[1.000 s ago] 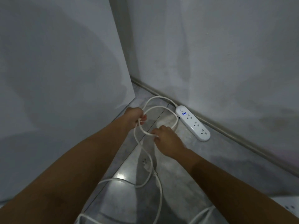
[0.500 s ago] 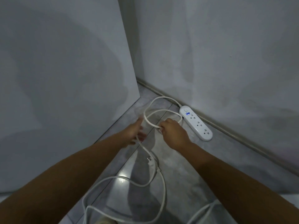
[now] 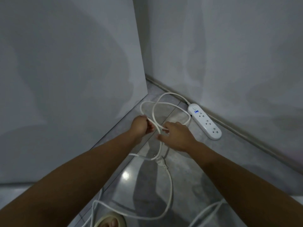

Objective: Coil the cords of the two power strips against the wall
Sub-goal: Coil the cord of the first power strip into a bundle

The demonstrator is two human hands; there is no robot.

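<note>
A white power strip (image 3: 205, 123) with a blue light lies on the grey floor along the right wall's skirting. Its white cord (image 3: 170, 104) curves out from the strip's far end into two overlapping loops. My left hand (image 3: 141, 126) grips the loops where they cross, fingers curled round the cord. My right hand (image 3: 176, 135) pinches the same cord just to the right of it. Below my hands the cord hangs down to a white plug (image 3: 161, 163) and trails in a wide loose loop (image 3: 170, 190) toward me.
A white panel (image 3: 73, 79) stands at the left, meeting the right wall (image 3: 229, 54) in a narrow corner. Two more white cords (image 3: 206, 212) run off the bottom right. A foot in a pale sandal (image 3: 109, 221) shows at the bottom edge.
My left hand came back up and closed on the cord. A second loop has formed beside the first. The view moved nearer the corner, and more slack cord lies below.
</note>
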